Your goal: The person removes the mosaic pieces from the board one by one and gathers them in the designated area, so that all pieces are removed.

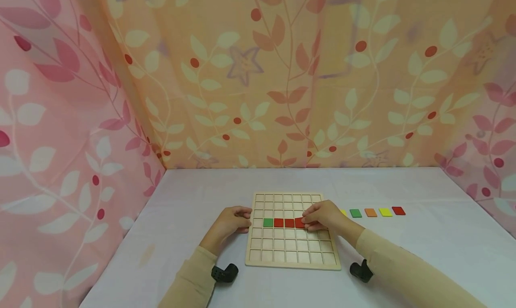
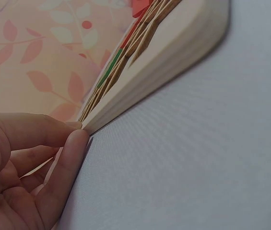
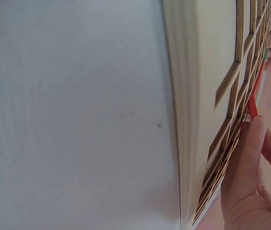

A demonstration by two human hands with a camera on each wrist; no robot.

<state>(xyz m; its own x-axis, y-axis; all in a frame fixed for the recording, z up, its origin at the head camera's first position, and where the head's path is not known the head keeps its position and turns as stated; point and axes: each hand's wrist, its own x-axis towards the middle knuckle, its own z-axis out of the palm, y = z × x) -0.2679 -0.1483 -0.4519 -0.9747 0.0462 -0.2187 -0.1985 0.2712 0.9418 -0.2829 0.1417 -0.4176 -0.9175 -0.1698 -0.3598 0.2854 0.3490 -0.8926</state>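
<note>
A light wooden grid board (image 1: 292,258) lies flat in front of me. Along one row sit a green square tile (image 1: 268,222) and two red square tiles (image 1: 278,223), side by side in the cells. My right hand (image 1: 324,216) pinches another red tile (image 1: 299,223) between thumb and fingers, right beside those two. The right wrist view shows this red tile (image 3: 253,106) tilted at the fingertips, touching or just over the grid. At the board's left edge, my left hand (image 1: 229,223) holds the rim between thumb and index finger, as the left wrist view shows.
Right of the board, loose tiles lie in a row: a green tile (image 1: 355,213), an orange tile (image 1: 370,212), a yellow tile (image 1: 385,212) and a red tile (image 1: 398,211). Another yellow tile (image 1: 343,212) is partly behind my right hand. White cloth (image 1: 193,187) covers the table; patterned curtains (image 1: 242,97) surround it.
</note>
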